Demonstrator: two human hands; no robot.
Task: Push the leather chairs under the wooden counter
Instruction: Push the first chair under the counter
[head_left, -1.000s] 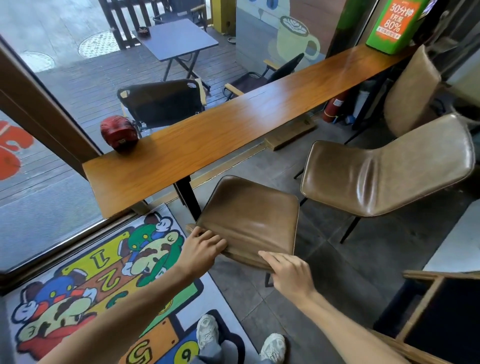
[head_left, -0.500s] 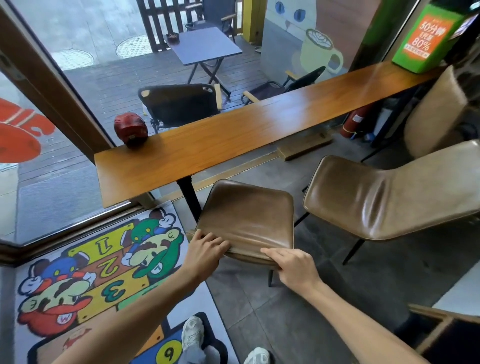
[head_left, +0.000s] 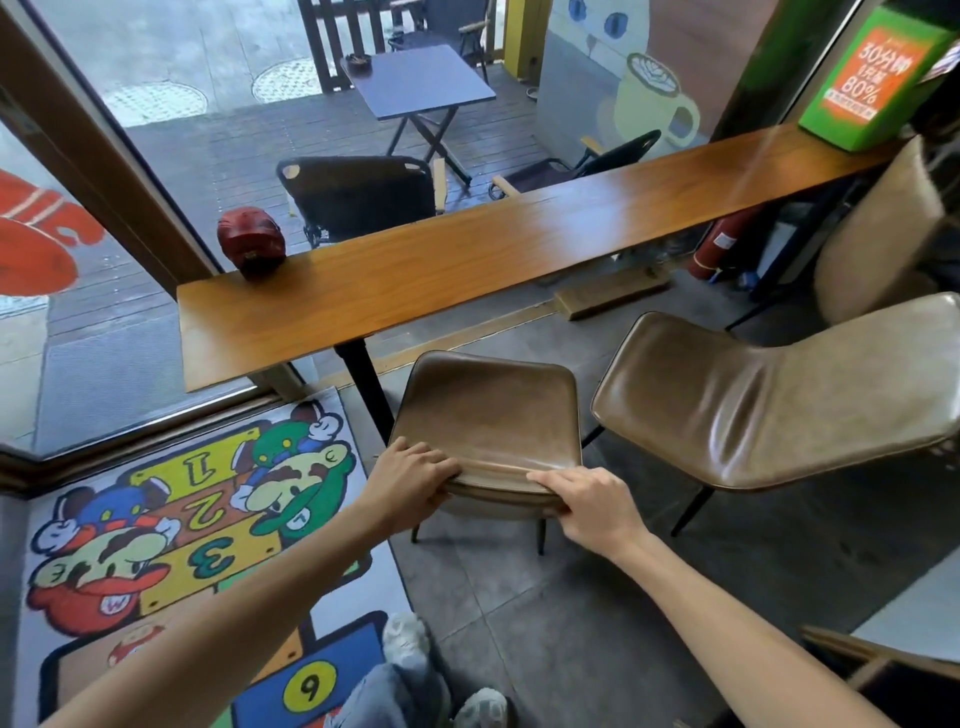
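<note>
A brown leather chair stands before the long wooden counter, just right of the counter's black leg. Both hands grip the top edge of its backrest: my left hand at the left corner, my right hand at the right corner. The chair's front edge sits close to the counter's near edge. A second brown leather chair stands to the right, turned sideways and away from the counter. A third tan chair is at the far right.
A red cap lies on the counter's left end and a green box on its right end. A colourful cartoon mat covers the floor at left. A red fire extinguisher stands under the counter. Glass wall behind.
The chair in my hands has moved forward toward the counter, its seat now nearer the counter's edge. Both hands kept their grip on the backrest.
</note>
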